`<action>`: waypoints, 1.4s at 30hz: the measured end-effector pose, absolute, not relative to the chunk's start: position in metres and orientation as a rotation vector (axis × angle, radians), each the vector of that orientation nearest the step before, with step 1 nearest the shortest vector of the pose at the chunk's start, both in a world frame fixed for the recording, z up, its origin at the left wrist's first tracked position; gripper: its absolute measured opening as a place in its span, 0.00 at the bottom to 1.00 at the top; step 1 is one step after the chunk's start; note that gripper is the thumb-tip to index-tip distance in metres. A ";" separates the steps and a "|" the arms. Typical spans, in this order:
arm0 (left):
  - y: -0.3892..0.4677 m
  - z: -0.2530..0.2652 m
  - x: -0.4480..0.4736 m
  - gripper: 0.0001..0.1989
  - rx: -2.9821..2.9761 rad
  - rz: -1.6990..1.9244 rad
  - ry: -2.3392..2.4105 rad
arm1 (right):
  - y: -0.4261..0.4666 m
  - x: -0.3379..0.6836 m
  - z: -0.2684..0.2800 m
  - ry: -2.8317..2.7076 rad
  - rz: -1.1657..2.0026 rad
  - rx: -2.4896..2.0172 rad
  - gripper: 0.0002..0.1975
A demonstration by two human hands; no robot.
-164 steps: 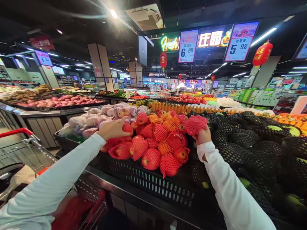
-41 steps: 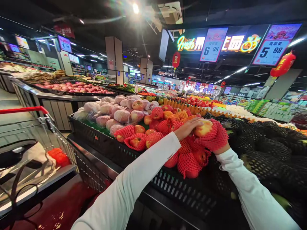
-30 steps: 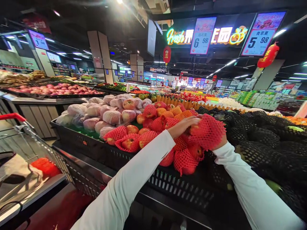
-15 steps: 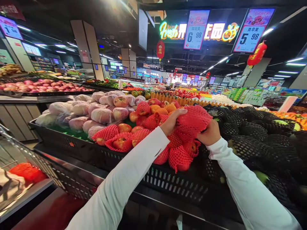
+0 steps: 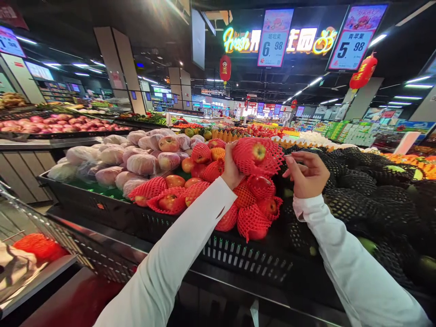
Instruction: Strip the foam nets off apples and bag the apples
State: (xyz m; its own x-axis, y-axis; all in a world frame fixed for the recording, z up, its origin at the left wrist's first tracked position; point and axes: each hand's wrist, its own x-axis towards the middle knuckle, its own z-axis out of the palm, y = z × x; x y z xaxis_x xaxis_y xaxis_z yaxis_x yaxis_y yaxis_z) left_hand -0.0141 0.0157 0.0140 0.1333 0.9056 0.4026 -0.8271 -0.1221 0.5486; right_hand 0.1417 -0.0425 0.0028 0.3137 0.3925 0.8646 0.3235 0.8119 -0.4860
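Observation:
My left hand (image 5: 232, 167) is closed around a red apple (image 5: 258, 153) in a red foam net, raised just above the pile. The apple's end shows through the net's opening. My right hand (image 5: 307, 173) is off the fruit, a little to its right, with fingers bent and apart and nothing visible in them. Beneath lie more net-wrapped apples (image 5: 254, 222), some in red and some in orange foam, in a black crate (image 5: 238, 259). One bare red apple (image 5: 261, 185) peeks out of its net right under the held one.
Plastic-wrapped apples (image 5: 139, 164) fill the crate's left part. Fruit in black foam nets (image 5: 361, 204) is heaped on the right. A shopping cart (image 5: 64, 227) with a red net bag (image 5: 39, 246) stands at lower left. Price screens (image 5: 275, 38) hang overhead.
My right hand has let go of the netted apple and moved off to the right. The apple has turned in my left hand, so its end now faces me.

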 end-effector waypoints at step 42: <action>0.018 0.001 -0.017 0.15 1.266 1.296 0.311 | -0.032 0.145 0.005 -1.165 1.018 -0.726 0.13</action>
